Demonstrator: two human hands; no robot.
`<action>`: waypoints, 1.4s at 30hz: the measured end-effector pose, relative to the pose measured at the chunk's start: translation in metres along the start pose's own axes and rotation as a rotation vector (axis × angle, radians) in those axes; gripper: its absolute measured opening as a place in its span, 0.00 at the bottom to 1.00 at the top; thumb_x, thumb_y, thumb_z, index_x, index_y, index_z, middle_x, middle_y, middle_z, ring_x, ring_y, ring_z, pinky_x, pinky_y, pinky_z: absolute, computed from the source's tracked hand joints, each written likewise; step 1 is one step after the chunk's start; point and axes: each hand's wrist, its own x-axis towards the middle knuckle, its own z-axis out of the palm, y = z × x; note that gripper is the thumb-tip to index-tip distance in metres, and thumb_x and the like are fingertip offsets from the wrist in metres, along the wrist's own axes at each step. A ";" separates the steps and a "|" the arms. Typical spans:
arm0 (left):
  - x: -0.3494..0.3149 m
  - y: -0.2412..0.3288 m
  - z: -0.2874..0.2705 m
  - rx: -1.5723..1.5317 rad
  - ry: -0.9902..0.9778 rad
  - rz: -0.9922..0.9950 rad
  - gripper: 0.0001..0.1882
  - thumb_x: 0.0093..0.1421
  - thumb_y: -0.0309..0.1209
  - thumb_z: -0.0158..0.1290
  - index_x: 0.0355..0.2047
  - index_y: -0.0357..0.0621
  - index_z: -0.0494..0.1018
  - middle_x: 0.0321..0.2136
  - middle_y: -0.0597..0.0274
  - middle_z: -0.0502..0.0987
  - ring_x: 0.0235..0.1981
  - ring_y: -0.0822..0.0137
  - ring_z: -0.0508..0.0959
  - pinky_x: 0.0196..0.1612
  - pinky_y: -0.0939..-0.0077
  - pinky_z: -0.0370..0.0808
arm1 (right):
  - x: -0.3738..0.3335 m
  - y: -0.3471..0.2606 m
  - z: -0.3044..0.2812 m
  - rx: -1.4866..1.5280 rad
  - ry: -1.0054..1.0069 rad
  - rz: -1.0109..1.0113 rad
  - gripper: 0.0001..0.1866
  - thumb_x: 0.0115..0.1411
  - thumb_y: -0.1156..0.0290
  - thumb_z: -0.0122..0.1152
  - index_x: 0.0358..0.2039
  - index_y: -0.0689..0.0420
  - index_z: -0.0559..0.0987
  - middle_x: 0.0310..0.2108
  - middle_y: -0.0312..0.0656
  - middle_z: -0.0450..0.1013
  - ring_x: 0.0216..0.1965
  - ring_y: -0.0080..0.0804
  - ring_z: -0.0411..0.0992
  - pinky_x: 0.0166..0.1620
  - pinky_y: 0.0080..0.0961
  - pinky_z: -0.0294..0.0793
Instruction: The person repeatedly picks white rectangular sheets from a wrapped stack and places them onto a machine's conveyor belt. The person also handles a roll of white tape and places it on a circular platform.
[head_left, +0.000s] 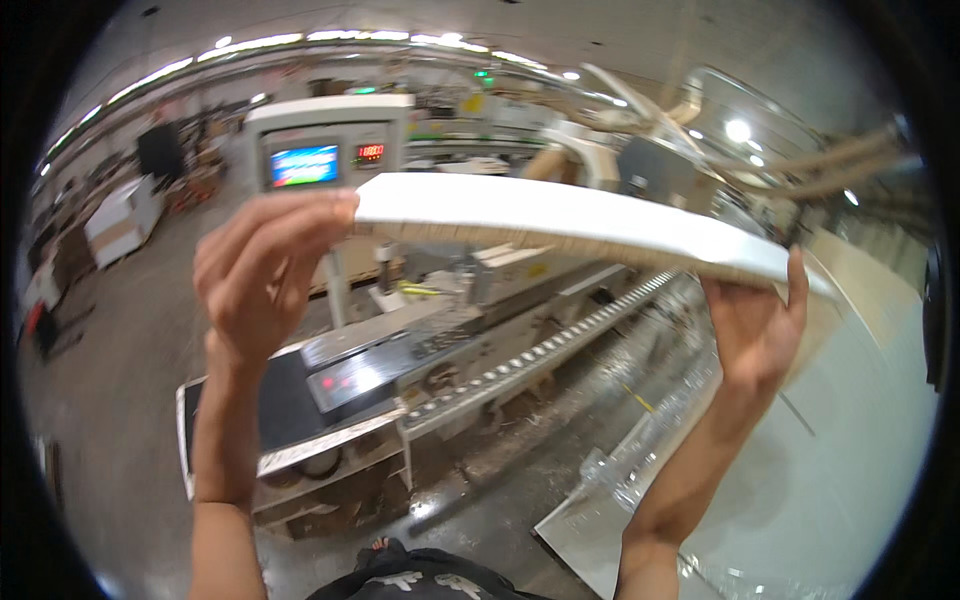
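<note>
A long white board (560,208) with a raw brown lower edge is held up in front of me, lifted above the machine. At its left end my left hand (265,255) is closed on the board, the fingers lying over the corner. My right hand (752,315) grips the board near its right end, with the palm below and a finger up along the face. Behind and below the board stands a machine with a control panel (350,380) and a row of rollers (550,352). The board hides part of the machine.
A control cabinet with a lit screen (304,166) stands behind the board's left end. To the right, large pale sheets (850,430) lie beside crumpled clear plastic (640,465). Ducts (800,165) hang at upper right. White boxes (122,220) stand on the floor at left.
</note>
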 end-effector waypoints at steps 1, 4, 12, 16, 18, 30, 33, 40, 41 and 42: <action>-0.024 -0.004 -0.013 0.013 0.040 -0.056 0.11 0.60 0.20 0.65 0.43 0.42 0.83 0.40 0.58 0.87 0.41 0.65 0.87 0.41 0.72 0.84 | -0.014 0.020 0.012 -0.041 0.082 -0.009 0.34 0.68 0.51 0.62 0.65 0.62 0.67 0.60 0.52 0.71 0.61 0.49 0.71 0.65 0.53 0.70; -0.132 -0.010 -0.053 -0.186 0.090 -0.540 0.14 0.57 0.21 0.67 0.44 0.44 0.82 0.51 0.53 0.83 0.53 0.60 0.84 0.47 0.70 0.85 | -0.059 0.119 0.038 -0.125 0.336 0.078 0.27 0.66 0.64 0.62 0.62 0.61 0.71 0.58 0.48 0.74 0.59 0.44 0.73 0.62 0.48 0.73; -0.378 0.061 -0.200 -0.745 0.276 -2.149 0.30 0.68 0.34 0.61 0.65 0.34 0.66 0.42 0.58 0.83 0.42 0.70 0.83 0.41 0.70 0.85 | -0.188 0.400 -0.043 0.023 0.289 0.836 0.27 0.60 0.80 0.63 0.61 0.60 0.73 0.54 0.44 0.75 0.56 0.41 0.75 0.57 0.46 0.77; -0.457 0.087 -0.246 -0.488 0.066 -2.405 0.31 0.65 0.30 0.64 0.65 0.34 0.68 0.41 0.62 0.84 0.37 0.73 0.83 0.35 0.78 0.83 | -0.239 0.503 -0.063 0.121 0.353 1.053 0.26 0.61 0.83 0.61 0.60 0.60 0.73 0.53 0.43 0.74 0.56 0.44 0.75 0.56 0.46 0.78; -0.477 0.088 -0.255 -0.453 0.011 -2.381 0.29 0.64 0.30 0.64 0.64 0.35 0.70 0.41 0.63 0.84 0.36 0.73 0.83 0.32 0.78 0.83 | -0.253 0.542 -0.071 0.137 0.334 1.121 0.26 0.62 0.84 0.59 0.61 0.62 0.71 0.54 0.46 0.73 0.55 0.44 0.74 0.57 0.47 0.78; -0.549 0.025 -0.206 -0.358 -0.161 -2.277 0.36 0.66 0.24 0.60 0.73 0.37 0.60 0.47 0.55 0.80 0.37 0.69 0.82 0.30 0.76 0.85 | -0.240 0.640 -0.070 -0.231 0.446 1.017 0.31 0.64 0.79 0.64 0.64 0.63 0.61 0.57 0.46 0.67 0.58 0.41 0.68 0.64 0.43 0.66; -0.539 0.016 -0.169 -0.399 -0.289 -2.125 0.44 0.60 0.22 0.65 0.74 0.35 0.57 0.53 0.52 0.77 0.37 0.69 0.82 0.31 0.77 0.83 | -0.223 0.660 -0.087 -0.459 0.410 0.909 0.52 0.61 0.77 0.69 0.75 0.70 0.42 0.71 0.57 0.53 0.71 0.50 0.57 0.73 0.41 0.53; -0.560 0.012 -0.113 -0.206 -0.386 -1.957 0.53 0.46 0.15 0.70 0.73 0.33 0.59 0.53 0.53 0.76 0.32 0.71 0.73 0.38 0.76 0.76 | -0.173 0.660 -0.104 -1.142 0.137 0.959 0.64 0.60 0.64 0.74 0.75 0.74 0.32 0.79 0.64 0.30 0.80 0.53 0.35 0.78 0.40 0.40; -0.559 0.008 -0.107 -0.161 -0.395 -1.969 0.52 0.46 0.15 0.70 0.72 0.33 0.61 0.53 0.53 0.76 0.32 0.71 0.73 0.38 0.76 0.76 | -0.169 0.661 -0.107 -1.190 0.102 0.957 0.63 0.61 0.62 0.73 0.75 0.74 0.33 0.79 0.65 0.28 0.81 0.53 0.32 0.78 0.40 0.39; -0.561 0.005 -0.104 -0.135 -0.411 -1.951 0.51 0.46 0.15 0.70 0.72 0.33 0.62 0.52 0.53 0.77 0.31 0.72 0.72 0.37 0.76 0.76 | -0.166 0.662 -0.109 -1.229 0.094 0.957 0.61 0.63 0.62 0.70 0.75 0.75 0.34 0.79 0.61 0.26 0.81 0.53 0.32 0.78 0.39 0.40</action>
